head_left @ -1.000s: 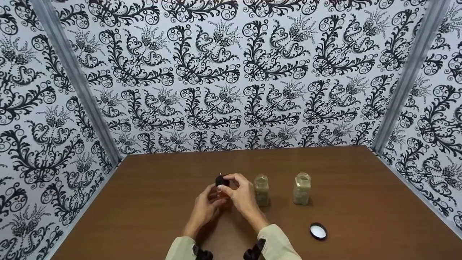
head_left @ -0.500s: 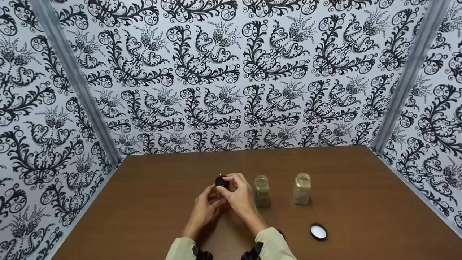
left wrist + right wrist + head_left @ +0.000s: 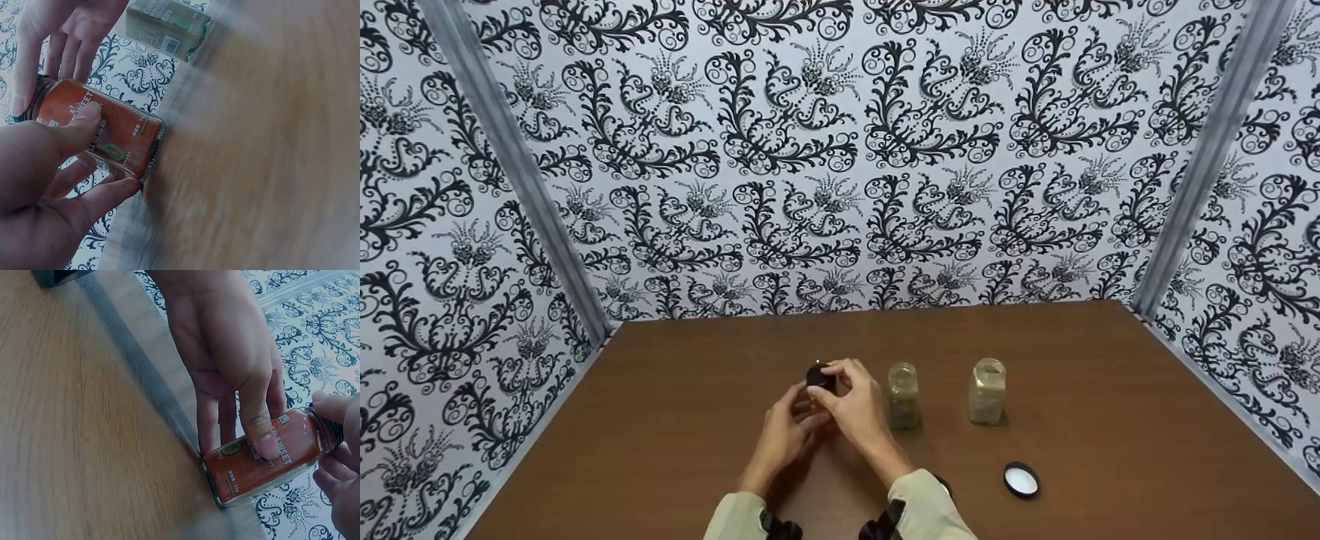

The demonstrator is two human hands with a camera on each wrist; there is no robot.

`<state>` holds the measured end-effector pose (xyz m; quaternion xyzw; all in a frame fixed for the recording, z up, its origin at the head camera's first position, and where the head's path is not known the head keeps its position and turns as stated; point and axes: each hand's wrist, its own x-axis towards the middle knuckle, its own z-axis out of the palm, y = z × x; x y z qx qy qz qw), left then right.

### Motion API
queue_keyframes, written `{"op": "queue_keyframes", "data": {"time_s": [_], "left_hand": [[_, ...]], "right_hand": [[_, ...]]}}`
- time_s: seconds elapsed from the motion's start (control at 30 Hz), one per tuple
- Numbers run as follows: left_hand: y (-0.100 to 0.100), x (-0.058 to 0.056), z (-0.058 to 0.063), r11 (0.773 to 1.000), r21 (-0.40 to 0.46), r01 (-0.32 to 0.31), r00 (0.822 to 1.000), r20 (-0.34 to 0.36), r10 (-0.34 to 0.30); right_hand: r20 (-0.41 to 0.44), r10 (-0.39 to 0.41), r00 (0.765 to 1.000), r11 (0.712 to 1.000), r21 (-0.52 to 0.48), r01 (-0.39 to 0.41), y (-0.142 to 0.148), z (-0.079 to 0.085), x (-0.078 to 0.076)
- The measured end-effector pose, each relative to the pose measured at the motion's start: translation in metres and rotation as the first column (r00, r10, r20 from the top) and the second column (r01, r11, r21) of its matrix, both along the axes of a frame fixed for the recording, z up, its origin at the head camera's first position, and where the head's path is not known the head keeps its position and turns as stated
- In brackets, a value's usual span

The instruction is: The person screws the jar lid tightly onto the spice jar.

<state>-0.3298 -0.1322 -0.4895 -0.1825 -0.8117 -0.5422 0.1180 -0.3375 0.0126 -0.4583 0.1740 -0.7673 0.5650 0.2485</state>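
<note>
Between both hands is a glass spice jar (image 3: 121,132) of orange-red powder, its label partly reading "SWEET". My left hand (image 3: 784,433) grips the jar body, thumb across the front and fingers behind. At the neck, my right hand (image 3: 855,405) pinches the black lid (image 3: 820,376) between thumb and fingers. The lid sits on the jar's top; how tightly, I cannot tell. In the right wrist view the jar base is at or very near the tabletop. Fingers hide most of the jar in the head view.
Two lidless glass jars of greenish-grey powder, a nearer one (image 3: 904,405) and a farther one (image 3: 987,397), stand to the right on the brown table (image 3: 697,375). A black lid (image 3: 1021,480) lies white side up. Another dark round edge (image 3: 945,486) shows beside my right sleeve.
My right hand and forearm have shifted slightly left, with the thumb moving a little on the lid. A dark round edge has come into view beside the right sleeve. The left hand stays in place.
</note>
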Motion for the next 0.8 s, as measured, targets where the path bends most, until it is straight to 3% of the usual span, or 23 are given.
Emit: {"op": "queue_keyframes", "data": {"time_s": [0.37, 0.57, 0.8], "left_hand": [[-0.0005, -0.0007, -0.0013, 1.0, 0.003, -0.004, 1.0, 0.02, 0.004], [-0.0024, -0.0011, -0.0023, 0.999, -0.039, -0.022, 0.998, 0.065, 0.024], [-0.0022, -0.0001, -0.0008, 0.999, -0.038, -0.026, 0.998, 0.049, 0.027]], "right_hand": [[0.044, 0.016, 0.999, 0.999, -0.028, -0.014, -0.0002, -0.0009, 0.0018], [0.062, 0.073, 0.995, 0.993, -0.099, -0.066, 0.0011, -0.0035, -0.0009], [0.08, 0.111, 0.991, 0.989, -0.11, -0.102, 0.0029, -0.0056, -0.0026]]}}
